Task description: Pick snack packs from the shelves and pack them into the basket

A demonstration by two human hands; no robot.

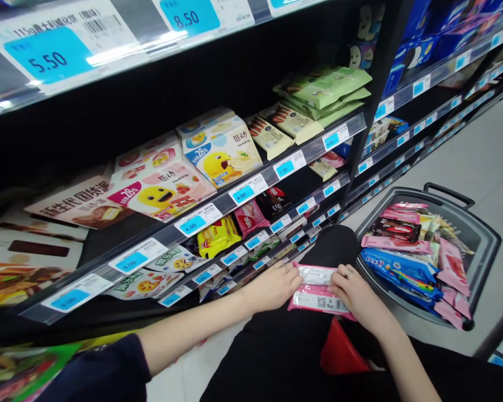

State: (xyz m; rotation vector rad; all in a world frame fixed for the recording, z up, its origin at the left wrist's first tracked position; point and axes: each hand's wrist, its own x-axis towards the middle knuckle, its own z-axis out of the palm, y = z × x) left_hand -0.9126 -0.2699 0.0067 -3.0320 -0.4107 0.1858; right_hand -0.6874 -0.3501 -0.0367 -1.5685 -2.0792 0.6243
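Note:
Over my lap, a pink snack packet (318, 298) is held at both ends, its pale label side with a barcode facing up. My left hand (276, 285) grips its left end with the fingers closed. At the right end, my right hand (356, 290) pinches the wrapper; a ring shows on one finger. A seam or fold crosses the packet, and I cannot tell if it is one packet or two. To the right, a grey basket (484, 268) on the floor holds pink, dark and blue packets (398, 268).
Shelves with price tags (193, 223) run along the left. On them are white snack boxes (222, 148), green bags (327, 86), and a yellow packet (218, 237) lower down. Something red (341, 349) is beneath me. Pale floor (482, 162) stretches away at right.

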